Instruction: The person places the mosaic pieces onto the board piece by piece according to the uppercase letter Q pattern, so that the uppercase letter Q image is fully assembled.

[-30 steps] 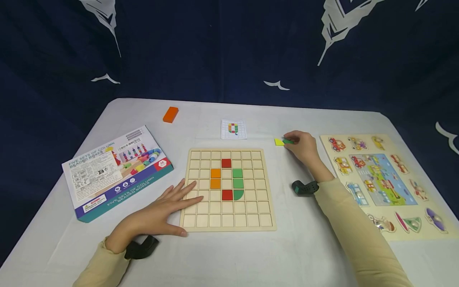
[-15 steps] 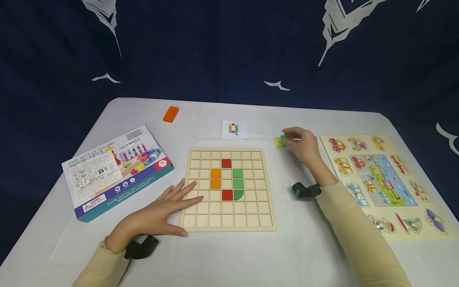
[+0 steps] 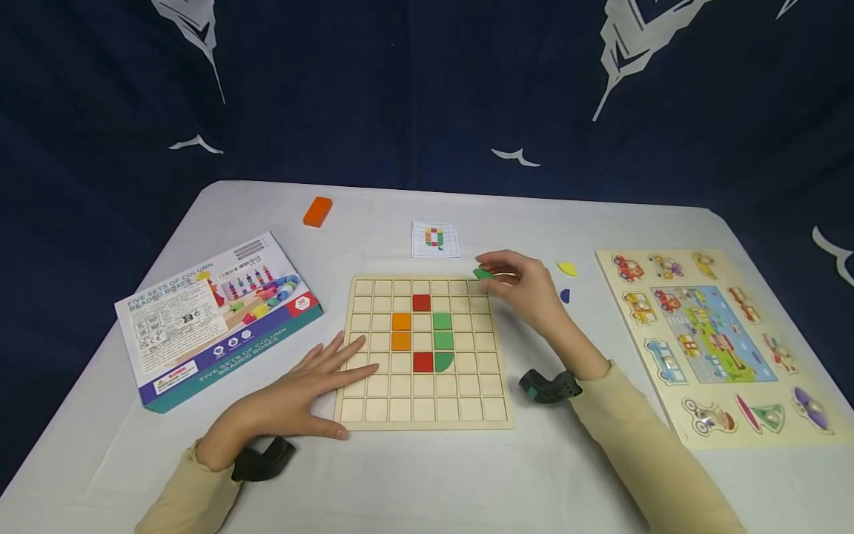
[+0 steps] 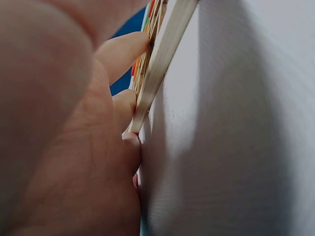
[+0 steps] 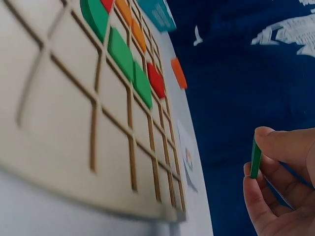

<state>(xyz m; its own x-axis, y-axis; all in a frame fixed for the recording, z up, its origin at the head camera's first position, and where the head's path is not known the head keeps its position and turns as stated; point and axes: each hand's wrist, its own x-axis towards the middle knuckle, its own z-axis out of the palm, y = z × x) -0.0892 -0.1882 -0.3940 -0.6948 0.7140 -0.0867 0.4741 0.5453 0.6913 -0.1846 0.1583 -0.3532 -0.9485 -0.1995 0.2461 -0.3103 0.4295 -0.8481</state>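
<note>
A green piece (image 3: 483, 274) is being pinched by the thumb and fingers of the right hand (image 3: 523, 289), the gap between them being only as narrow as the piece. It is being held up at the far right corner of the grid board (image 3: 427, 426); in the right wrist view it is being seen edge-on, apart from the board's surface. The left hand (image 3: 300, 400) is being rested with its fingers straight and spread wide across the board's left edge, nothing being gripped by it, and its thumb is being laid by the near left corner.

On the board, cells are being filled by 2 red squares (image 3: 421, 303), 2 orange squares (image 3: 401, 322), 2 green squares (image 3: 442, 322) and 1 rounded green piece (image 3: 443, 362), which is lying just right of the nearer red square.

Beyond the board, a patterned card (image 3: 435, 239) is being laid flat. Near the right wrist, a yellow piece (image 3: 567, 268) and a blue piece (image 3: 565, 296) are being borne by the white table (image 3: 427, 482). A picture puzzle board (image 3: 700, 391) is lying on the right, a box (image 3: 220, 322) on the left, and an orange block (image 3: 317, 212) behind the box.
</note>
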